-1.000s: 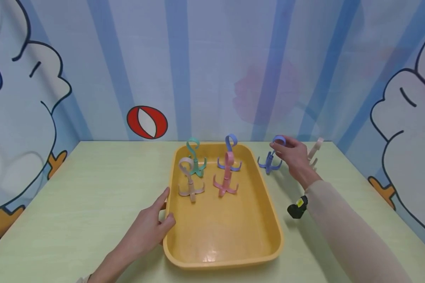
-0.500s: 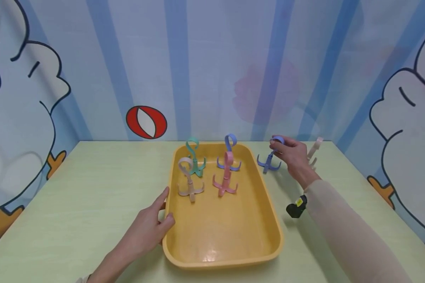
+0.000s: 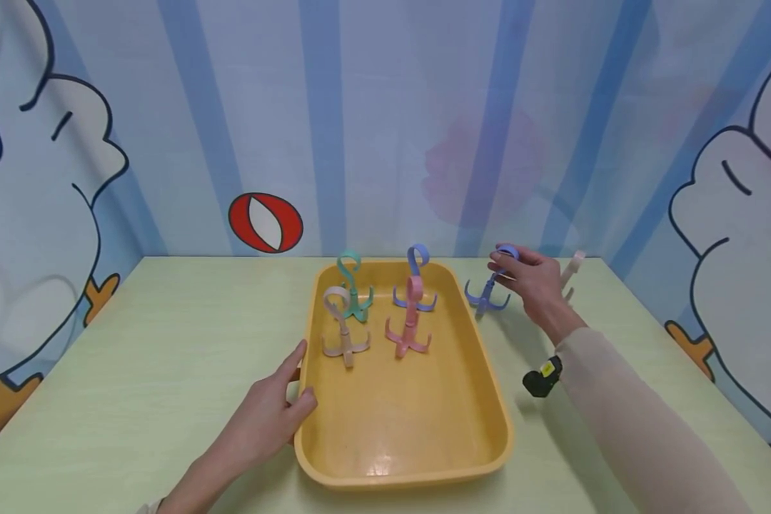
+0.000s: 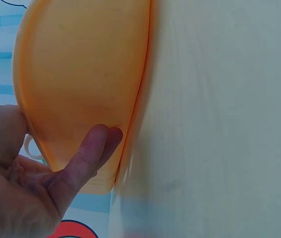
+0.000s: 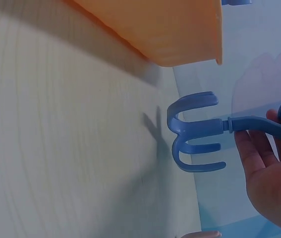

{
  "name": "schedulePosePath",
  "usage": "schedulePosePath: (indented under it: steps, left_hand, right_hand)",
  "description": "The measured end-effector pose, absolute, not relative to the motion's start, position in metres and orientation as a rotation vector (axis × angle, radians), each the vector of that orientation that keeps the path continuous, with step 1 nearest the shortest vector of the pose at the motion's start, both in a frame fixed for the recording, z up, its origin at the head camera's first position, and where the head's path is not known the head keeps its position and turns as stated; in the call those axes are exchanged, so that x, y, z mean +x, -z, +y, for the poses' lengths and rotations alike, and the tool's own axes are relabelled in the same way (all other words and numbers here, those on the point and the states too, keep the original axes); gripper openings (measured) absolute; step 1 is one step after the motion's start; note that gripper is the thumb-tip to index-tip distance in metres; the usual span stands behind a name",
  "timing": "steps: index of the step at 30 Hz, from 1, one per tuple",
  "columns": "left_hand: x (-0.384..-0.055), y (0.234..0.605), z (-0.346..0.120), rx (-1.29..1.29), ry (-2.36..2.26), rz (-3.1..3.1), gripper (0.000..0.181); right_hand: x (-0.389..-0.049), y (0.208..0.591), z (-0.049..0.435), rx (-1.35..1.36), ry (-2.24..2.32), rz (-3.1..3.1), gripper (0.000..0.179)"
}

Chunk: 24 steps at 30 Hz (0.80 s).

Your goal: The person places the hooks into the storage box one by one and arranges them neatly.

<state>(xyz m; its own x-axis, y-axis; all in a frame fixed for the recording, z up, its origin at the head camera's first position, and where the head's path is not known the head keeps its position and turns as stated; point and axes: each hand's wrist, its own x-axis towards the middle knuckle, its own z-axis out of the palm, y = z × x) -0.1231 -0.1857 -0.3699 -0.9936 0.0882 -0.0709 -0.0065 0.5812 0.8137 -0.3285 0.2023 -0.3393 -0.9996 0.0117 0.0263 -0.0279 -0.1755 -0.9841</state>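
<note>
In the head view my right hand [image 3: 535, 282] pinches the curled top of a blue four-prong rotating hook [image 3: 486, 296], right of the yellow tray [image 3: 405, 478]. The right wrist view shows this blue hook [image 5: 199, 128] with its prongs close over the table, fingers around its curved stem. My left hand [image 3: 266, 407] grips the tray's left side, thumb over the rim. Two fingers press the outer wall [image 4: 81, 74] in the left wrist view. Inside the tray stand a green hook [image 3: 355, 303], another blue hook [image 3: 415, 296], a beige hook [image 3: 345, 343] and a pink hook [image 3: 409, 332].
A pale pink hook [image 3: 573, 268] stands behind my right hand, partly hidden by it. A black wrist device [image 3: 542, 378] sits below the right sleeve [image 3: 623, 400]. A patterned backdrop [image 3: 385, 128] rises at the table's [image 3: 186, 321] far edge.
My right hand and the blue hook have shifted only slightly, a little left and then back right. The left hand, the tray and its hooks stay as they were.
</note>
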Motion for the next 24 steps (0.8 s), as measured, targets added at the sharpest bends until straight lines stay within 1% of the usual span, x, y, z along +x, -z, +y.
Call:
schedulePosePath:
  steps: [10, 17, 24]
  left_hand:
    - [-0.123, 0.37, -0.186, 0.073, -1.399, 2.691, 0.079]
    - [-0.123, 0.37, -0.186, 0.077, -1.397, 2.687, 0.079]
    - [-0.123, 0.369, -0.186, 0.081, -1.409, 2.679, 0.079]
  right_hand:
    - [-0.321, 0.329, 0.204, 0.067, -2.341, -2.05, 0.018]
    - [-0.318, 0.323, 0.206, 0.09, -2.323, -2.073, 0.034]
    - [-0.311, 0.316, 0.205, 0.137, -2.346, -2.068, 0.033]
